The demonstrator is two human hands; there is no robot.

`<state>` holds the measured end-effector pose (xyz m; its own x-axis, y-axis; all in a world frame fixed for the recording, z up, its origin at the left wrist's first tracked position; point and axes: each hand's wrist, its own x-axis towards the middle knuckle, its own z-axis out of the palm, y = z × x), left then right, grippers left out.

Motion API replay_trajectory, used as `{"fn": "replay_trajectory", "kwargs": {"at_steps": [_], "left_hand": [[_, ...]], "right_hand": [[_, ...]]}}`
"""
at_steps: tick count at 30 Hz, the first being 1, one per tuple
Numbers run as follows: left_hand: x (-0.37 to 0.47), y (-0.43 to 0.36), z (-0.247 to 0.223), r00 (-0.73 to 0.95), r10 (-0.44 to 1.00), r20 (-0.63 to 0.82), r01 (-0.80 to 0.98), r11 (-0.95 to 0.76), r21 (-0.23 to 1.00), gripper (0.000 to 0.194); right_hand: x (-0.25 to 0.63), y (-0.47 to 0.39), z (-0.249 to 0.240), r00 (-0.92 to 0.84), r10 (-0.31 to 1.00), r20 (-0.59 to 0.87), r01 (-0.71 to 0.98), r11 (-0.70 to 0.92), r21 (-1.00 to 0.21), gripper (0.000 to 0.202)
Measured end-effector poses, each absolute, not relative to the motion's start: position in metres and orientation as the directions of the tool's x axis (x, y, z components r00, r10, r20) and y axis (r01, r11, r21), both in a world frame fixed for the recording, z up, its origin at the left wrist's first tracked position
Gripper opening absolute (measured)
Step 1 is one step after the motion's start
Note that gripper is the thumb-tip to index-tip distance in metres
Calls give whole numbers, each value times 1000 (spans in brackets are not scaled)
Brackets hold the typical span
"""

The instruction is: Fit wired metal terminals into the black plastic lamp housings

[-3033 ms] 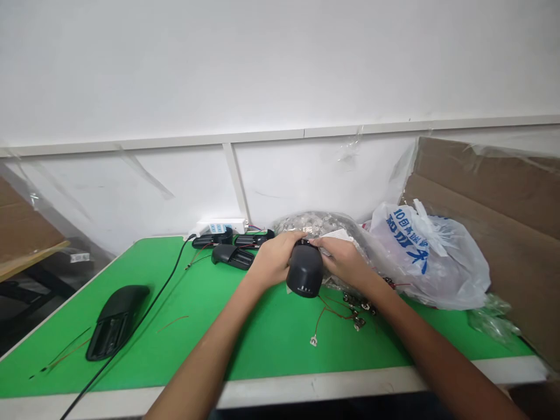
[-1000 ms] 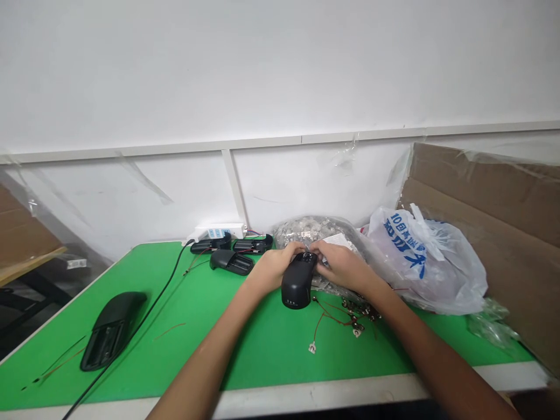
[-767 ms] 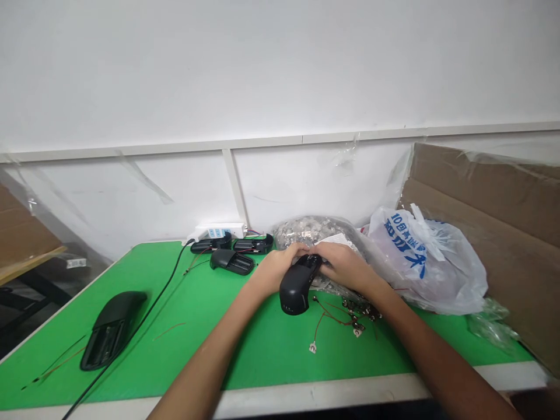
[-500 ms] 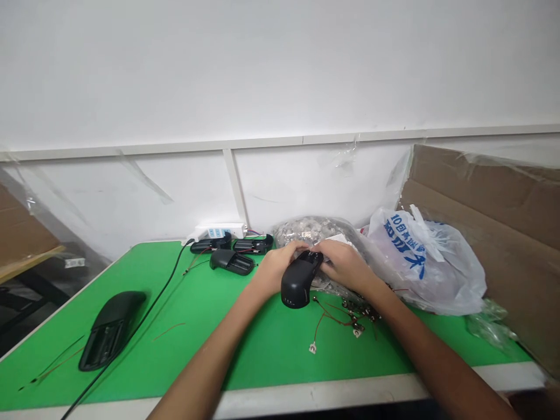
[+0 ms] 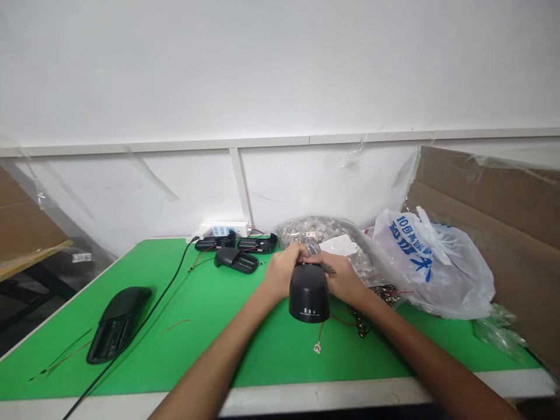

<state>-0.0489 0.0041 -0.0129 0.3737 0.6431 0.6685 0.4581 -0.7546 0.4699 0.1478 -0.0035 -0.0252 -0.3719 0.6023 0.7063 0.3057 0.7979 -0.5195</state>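
Between both hands, above the green table, is a black curved plastic housing with small white markings on its rounded near end. My left hand grips its left side, fingers closed round the far part. From the right, my right hand closes on the same housing, thumb and fingers near the far end. The fingertips are partly hidden behind the housing. Below it on the table lies a small metal contact on a red wire. More metal contacts lie beside and behind my right wrist.
Similar black housings with open slots lie at left and farther back. A black cable runs from a white power strip. Behind my hands sits a clear bag of metal parts; a white plastic bag stands right, against cardboard.
The housing has turned so its marked rounded end faces me, and it sits slightly farther right. Both hands still hold it. The whole view has shifted slightly.
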Motion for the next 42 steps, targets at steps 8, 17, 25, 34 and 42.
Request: {"fn": "replay_trajectory", "kwargs": {"at_steps": [8, 17, 25, 34, 42], "left_hand": [[-50, 11, -24, 296, 562, 772, 510, -776, 369, 5], [-46, 12, -23, 277, 435, 857, 484, -834, 267, 8], [-48, 11, -11, 388, 286, 876, 434, -895, 100, 9], [-47, 6, -7, 412, 206, 888, 405, -914, 24, 12], [-47, 8, -9, 416, 306, 856, 461, -883, 91, 14]], "right_hand": [[140, -13, -27, -308, 554, 773, 306, 827, -471, 25], [138, -15, -23, -265, 484, 834, 264, 868, -420, 25], [138, -16, -27, -270, 431, 861, 192, 900, -391, 25], [140, -13, -26, -280, 354, 892, 152, 934, -323, 25], [141, -14, -20, -298, 359, 884, 178, 931, -318, 27]]}}
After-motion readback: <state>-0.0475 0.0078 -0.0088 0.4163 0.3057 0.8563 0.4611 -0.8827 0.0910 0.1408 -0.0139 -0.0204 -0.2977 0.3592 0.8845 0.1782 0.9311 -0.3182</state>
